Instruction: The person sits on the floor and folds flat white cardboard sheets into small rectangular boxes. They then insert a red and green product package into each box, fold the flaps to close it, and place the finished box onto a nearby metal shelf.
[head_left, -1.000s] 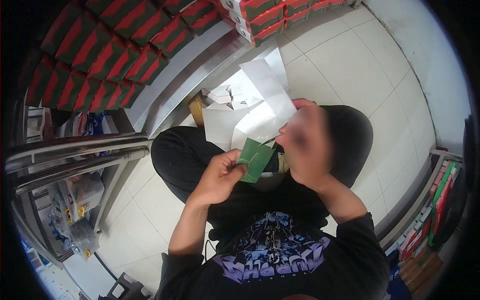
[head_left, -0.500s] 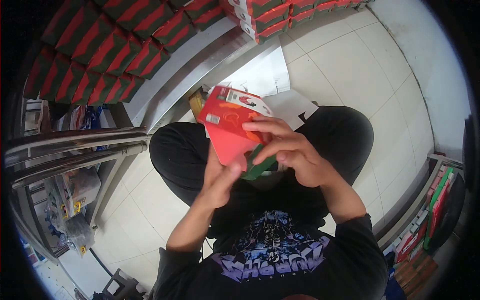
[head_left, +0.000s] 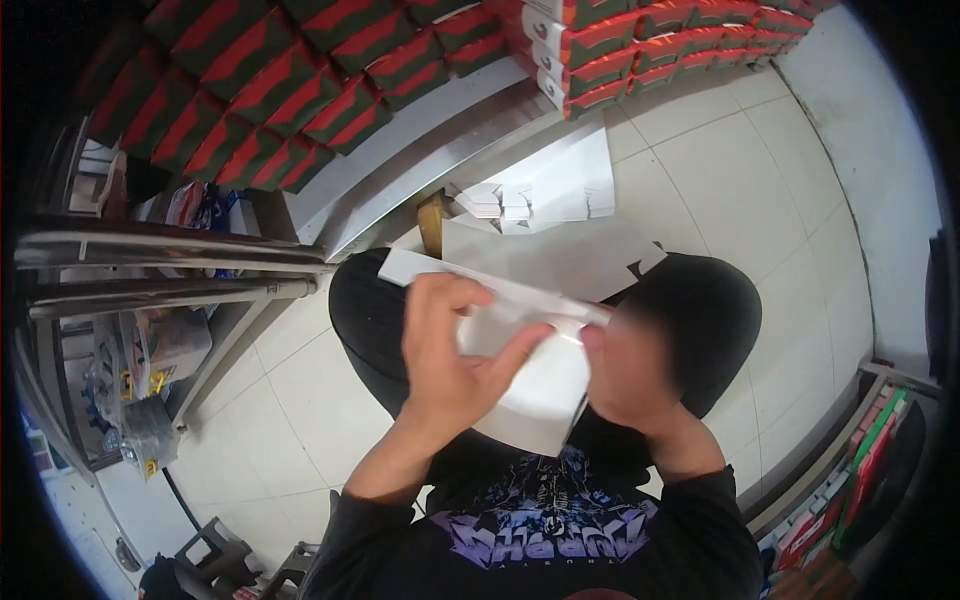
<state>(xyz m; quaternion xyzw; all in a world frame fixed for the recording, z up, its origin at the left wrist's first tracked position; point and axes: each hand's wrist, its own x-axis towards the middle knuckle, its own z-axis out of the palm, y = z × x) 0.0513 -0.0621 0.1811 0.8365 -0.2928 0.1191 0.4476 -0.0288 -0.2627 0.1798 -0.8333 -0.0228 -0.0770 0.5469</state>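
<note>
Both my hands hold a partly folded cardboard box (head_left: 530,385), its plain white inner side turned up toward me, above my lap. My left hand (head_left: 450,355) grips its left part, thumb stretched across the white panel. My right hand (head_left: 625,365) is motion-blurred and clasps the box's right edge. A flat white flap (head_left: 425,268) of the box sticks out to the upper left. A stack of flat white box blanks (head_left: 545,190) lies on the floor just beyond my knees.
Stacks of folded red-and-green boxes (head_left: 300,100) fill the far left and top. A metal shelf edge (head_left: 420,170) runs diagonally before them. A metal rack (head_left: 150,270) with clutter stands at left. More coloured boxes (head_left: 860,470) sit at lower right on the tiled floor (head_left: 740,150).
The box showed its red printed side half a second ago; now it is turned with the white inside up. A second ago I held a small green piece near white blanks.
</note>
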